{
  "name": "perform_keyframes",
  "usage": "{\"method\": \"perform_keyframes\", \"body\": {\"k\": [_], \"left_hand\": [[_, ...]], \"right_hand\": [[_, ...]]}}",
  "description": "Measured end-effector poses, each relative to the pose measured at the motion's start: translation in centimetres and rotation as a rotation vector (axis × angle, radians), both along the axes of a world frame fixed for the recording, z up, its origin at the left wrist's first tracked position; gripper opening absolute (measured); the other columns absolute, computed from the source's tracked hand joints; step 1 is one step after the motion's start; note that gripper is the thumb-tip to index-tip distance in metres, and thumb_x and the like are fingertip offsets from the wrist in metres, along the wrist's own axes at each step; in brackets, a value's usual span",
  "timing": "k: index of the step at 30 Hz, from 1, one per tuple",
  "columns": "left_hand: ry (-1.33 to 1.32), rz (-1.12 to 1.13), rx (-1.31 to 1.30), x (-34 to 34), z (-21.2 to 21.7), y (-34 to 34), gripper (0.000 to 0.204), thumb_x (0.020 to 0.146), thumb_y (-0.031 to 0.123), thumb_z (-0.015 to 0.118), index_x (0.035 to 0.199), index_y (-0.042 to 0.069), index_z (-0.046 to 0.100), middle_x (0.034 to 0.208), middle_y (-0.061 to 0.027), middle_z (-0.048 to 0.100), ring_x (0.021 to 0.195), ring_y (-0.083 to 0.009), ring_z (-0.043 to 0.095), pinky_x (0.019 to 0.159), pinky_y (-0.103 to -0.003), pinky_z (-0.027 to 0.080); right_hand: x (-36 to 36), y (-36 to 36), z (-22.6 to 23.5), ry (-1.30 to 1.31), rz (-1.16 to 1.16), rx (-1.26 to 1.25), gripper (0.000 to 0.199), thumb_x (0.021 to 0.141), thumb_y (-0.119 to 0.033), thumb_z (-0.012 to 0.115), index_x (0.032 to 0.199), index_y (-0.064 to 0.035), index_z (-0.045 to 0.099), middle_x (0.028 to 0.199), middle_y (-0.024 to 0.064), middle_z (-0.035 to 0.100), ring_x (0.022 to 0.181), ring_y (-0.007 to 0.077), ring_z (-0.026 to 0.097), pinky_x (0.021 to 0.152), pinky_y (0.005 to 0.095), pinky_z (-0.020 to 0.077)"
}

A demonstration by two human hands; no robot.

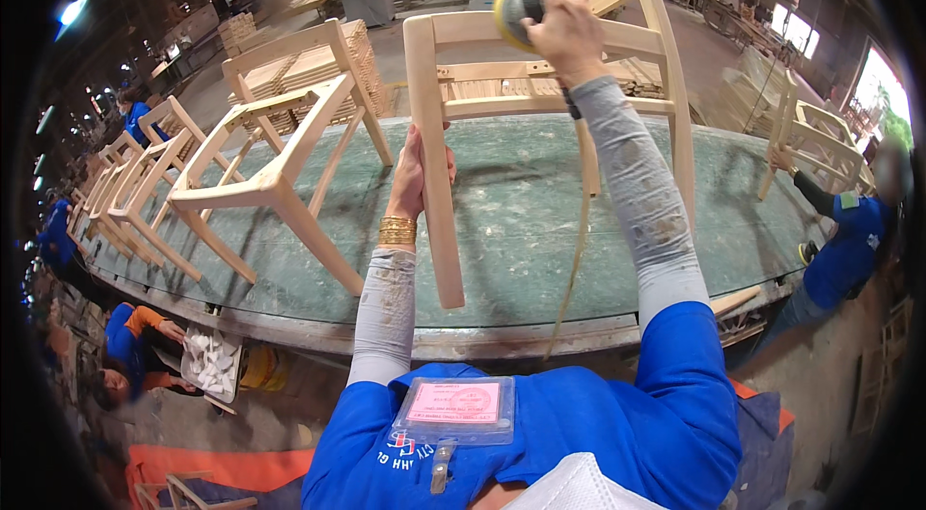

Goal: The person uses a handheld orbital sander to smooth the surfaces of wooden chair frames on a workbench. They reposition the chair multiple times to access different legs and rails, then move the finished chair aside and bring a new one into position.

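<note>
A bare wooden chair frame point(441, 230) stands tilted on the green-topped table, its backrest toward me. My left hand point(413, 174) is closed around its left upright, below the rails. With my right hand point(569, 32) I grip a round orbital sander point(516, 14) with a yellow rim, up at the backrest's top rail. Whether its pad touches the wood is hard to tell. A thin hose point(579, 254) hangs from near my right wrist across the table to its front edge.
More chair frames point(275, 187) line the table point(521, 220) to the left. Stacked wooden slats point(362, 56) stand behind it. At right, a co-worker in blue point(844, 249) holds another chair frame point(815, 148). A person at lower left holds a tray of white pieces point(212, 362).
</note>
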State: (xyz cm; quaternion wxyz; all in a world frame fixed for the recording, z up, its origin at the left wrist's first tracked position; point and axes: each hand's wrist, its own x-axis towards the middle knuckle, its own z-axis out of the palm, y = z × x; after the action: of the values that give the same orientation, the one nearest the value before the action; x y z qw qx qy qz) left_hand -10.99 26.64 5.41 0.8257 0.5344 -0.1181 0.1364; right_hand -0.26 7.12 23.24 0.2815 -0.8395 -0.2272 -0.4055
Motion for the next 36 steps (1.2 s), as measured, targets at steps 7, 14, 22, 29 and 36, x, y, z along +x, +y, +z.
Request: {"method": "perform_keyframes", "body": {"k": [7, 14, 22, 29, 36], "left_hand": [[0.010, -0.006, -0.045, 0.2, -0.2, 0.0, 0.061, 0.094, 0.057, 0.031, 0.121, 0.006, 0.047, 0.065, -0.0069, 0.054, 0.051, -0.0152, 0.054, 0.045, -0.026, 0.045], [0.017, 0.001, -0.024, 1.1, 0.1, 0.0, 0.060, 0.097, 0.054, 0.023, 0.122, 0.006, 0.048, 0.067, -0.0073, 0.054, 0.055, -0.0170, 0.054, 0.050, -0.027, 0.045], [0.078, -0.085, -0.163, 1.6, 0.5, 0.3, 0.058, 0.097, 0.053, 0.021, 0.117, 0.008, 0.051, 0.072, -0.0076, 0.056, 0.063, -0.0178, 0.055, 0.056, -0.029, 0.047], [0.071, -0.093, -0.143, 1.3, 0.8, 0.6, 0.056, 0.098, 0.050, 0.022, 0.109, 0.005, 0.053, 0.075, -0.0072, 0.056, 0.064, -0.0154, 0.055, 0.058, -0.028, 0.048], [0.127, -0.135, -0.197, -0.2, -2.4, 0.2, 0.062, 0.097, 0.052, 0.022, 0.101, 0.001, 0.055, 0.083, -0.0097, 0.057, 0.070, -0.0191, 0.056, 0.063, -0.032, 0.050]], "right_hand": [[1.2, 0.6, 0.7, -0.031, -0.063, 0.002, 0.065, 0.070, -0.030, 0.073, 0.129, -0.0353, 0.046, 0.103, 0.0199, 0.054, 0.090, 0.0384, 0.062, 0.079, 0.0445, 0.0519], [2.0, -7.5, -2.4, -0.050, -0.217, 0.100, 0.066, 0.068, -0.026, 0.074, 0.128, -0.0326, 0.048, 0.109, 0.0175, 0.056, 0.099, 0.0329, 0.059, 0.084, 0.0416, 0.0490], [-8.0, -10.6, -8.3, 0.041, 0.166, 0.247, 0.064, 0.065, -0.006, 0.075, 0.124, -0.0189, 0.054, 0.109, 0.0137, 0.056, 0.102, 0.0277, 0.057, 0.090, 0.0366, 0.0460], [-14.4, -10.5, -15.1, 0.295, 0.261, 0.201, 0.068, 0.062, -0.004, 0.076, 0.124, -0.0192, 0.055, 0.107, 0.0125, 0.055, 0.099, 0.0265, 0.059, 0.088, 0.0368, 0.0475], [-14.5, -2.0, -8.5, 0.017, 0.241, 0.078, 0.064, 0.066, -0.013, 0.076, 0.125, -0.0258, 0.053, 0.110, 0.0174, 0.051, 0.091, 0.0351, 0.060, 0.078, 0.0404, 0.0502]]}}
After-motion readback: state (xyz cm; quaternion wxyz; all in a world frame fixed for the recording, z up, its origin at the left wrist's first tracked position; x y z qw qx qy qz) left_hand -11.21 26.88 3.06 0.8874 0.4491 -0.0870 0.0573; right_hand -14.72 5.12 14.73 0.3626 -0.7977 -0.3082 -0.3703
